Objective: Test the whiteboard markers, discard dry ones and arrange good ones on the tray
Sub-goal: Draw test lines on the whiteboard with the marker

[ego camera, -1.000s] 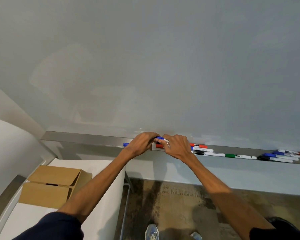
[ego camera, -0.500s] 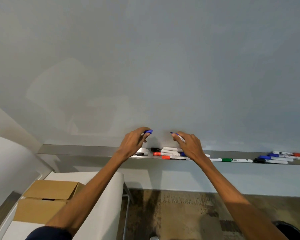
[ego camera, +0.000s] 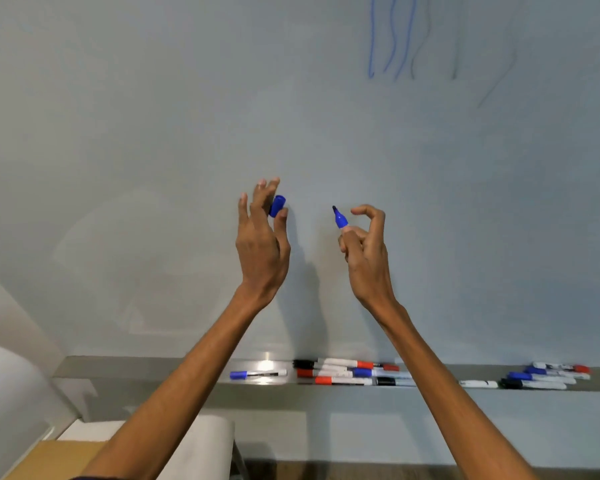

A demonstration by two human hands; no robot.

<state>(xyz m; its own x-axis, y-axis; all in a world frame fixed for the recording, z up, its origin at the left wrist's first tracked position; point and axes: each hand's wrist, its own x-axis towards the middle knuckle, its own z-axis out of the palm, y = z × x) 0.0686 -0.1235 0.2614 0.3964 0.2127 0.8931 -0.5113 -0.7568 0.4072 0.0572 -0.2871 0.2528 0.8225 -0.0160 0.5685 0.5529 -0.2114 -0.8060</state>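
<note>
The right hand (ego camera: 366, 251) grips the uncapped blue marker (ego camera: 340, 219), its long axis pointing to 11 o'clock, tip near the whiteboard (ego camera: 326, 116). The left hand (ego camera: 262, 244), at 9 o'clock from it, pinches the cap (ego camera: 277, 206), other fingers spread.

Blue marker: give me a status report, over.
Left hand pinches blue cap. Right hand grips uncapped blue marker, tip up. Nothing between tip and whiteboard.

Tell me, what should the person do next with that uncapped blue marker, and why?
Probably touch the blue marker to the whiteboard and draw a short stroke: the right hand holds it uncapped, tip up, and the left hand pinches the cap, so it looks ready for testing.
</note>
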